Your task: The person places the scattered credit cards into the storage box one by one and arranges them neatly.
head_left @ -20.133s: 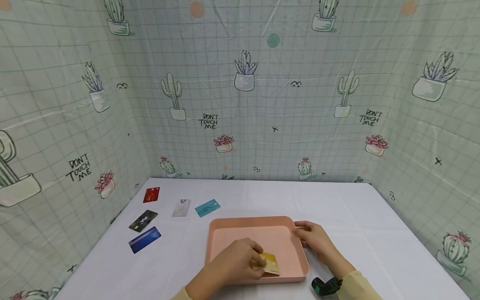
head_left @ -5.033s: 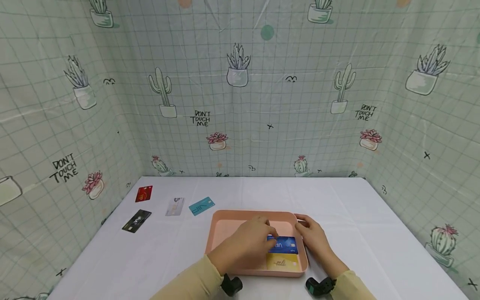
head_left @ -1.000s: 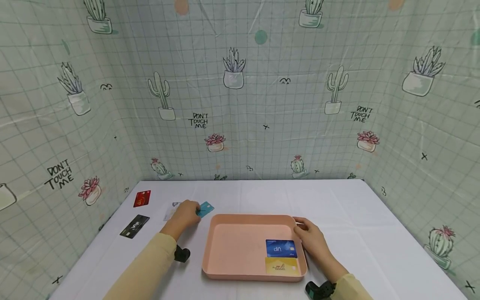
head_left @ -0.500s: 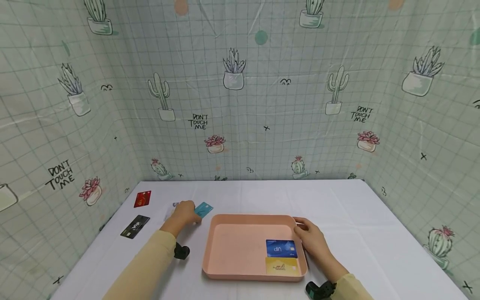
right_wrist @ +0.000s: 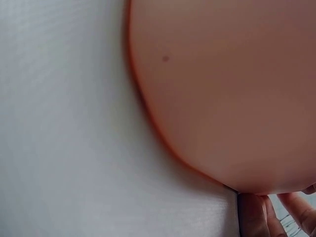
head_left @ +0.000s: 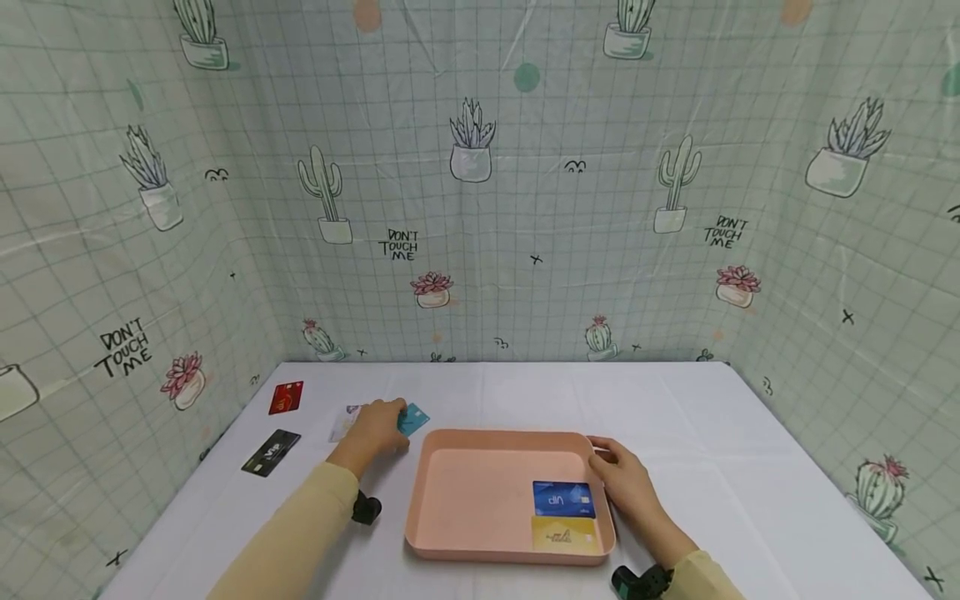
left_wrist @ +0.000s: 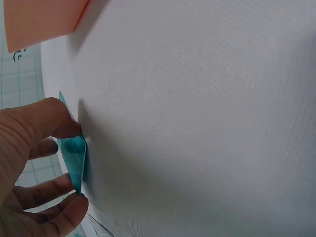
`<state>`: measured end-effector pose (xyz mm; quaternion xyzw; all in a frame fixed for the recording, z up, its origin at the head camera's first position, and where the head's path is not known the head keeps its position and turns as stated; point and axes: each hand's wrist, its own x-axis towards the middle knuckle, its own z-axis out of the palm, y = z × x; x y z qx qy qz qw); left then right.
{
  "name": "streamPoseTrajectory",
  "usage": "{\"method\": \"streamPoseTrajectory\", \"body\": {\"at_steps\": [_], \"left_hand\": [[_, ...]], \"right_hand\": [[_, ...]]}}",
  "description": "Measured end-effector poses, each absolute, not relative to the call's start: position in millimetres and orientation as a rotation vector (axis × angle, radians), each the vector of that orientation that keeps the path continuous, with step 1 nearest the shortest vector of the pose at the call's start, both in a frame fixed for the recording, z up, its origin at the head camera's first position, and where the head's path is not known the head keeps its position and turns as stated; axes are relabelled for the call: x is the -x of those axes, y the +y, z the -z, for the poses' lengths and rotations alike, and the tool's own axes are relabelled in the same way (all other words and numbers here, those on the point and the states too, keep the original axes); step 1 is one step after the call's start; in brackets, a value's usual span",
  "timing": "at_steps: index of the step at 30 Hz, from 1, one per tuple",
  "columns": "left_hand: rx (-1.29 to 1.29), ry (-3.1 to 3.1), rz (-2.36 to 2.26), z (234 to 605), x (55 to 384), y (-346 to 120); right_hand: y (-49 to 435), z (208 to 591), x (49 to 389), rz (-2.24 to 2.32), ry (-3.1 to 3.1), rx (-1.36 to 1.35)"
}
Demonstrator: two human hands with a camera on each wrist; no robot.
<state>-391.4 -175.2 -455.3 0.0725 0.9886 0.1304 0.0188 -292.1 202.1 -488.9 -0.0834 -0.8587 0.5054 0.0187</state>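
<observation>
My left hand (head_left: 377, 432) pinches a teal card (head_left: 412, 419) behind the tray's left corner. In the left wrist view the teal card (left_wrist: 74, 155) stands tilted on its edge between thumb and fingers, close over the white cloth. My right hand (head_left: 626, 479) holds the right side of the pink tray (head_left: 480, 500) near its far corner; in the right wrist view its fingers (right_wrist: 254, 215) meet the tray's wall (right_wrist: 222, 123). Inside the tray, a blue VIP card (head_left: 562, 498) lies directly behind a yellow card (head_left: 564, 535) at the right end.
A red card (head_left: 286, 397) and a black VIP card (head_left: 271, 452) lie at the table's left. A pale silver card (head_left: 343, 422) is partly hidden behind my left hand. Cactus-printed cloth walls (head_left: 525, 208) enclose the back and sides of the white table (head_left: 675, 417).
Since the oldest frame, the yellow and blue cards have been laid in the tray and my left hand has gone to the teal card. Over the last second it shifts only slightly; the right hand stays.
</observation>
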Motion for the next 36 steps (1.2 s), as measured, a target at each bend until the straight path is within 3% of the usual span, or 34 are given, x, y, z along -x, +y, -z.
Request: {"method": "streamPoseTrajectory", "body": {"at_steps": [36], "left_hand": [[-0.108, 3.06, -0.615, 455.3, 388.2, -179.7]], "right_hand": [[199.6, 489.2, 291.8, -1.569, -2.664, 0.266]]}}
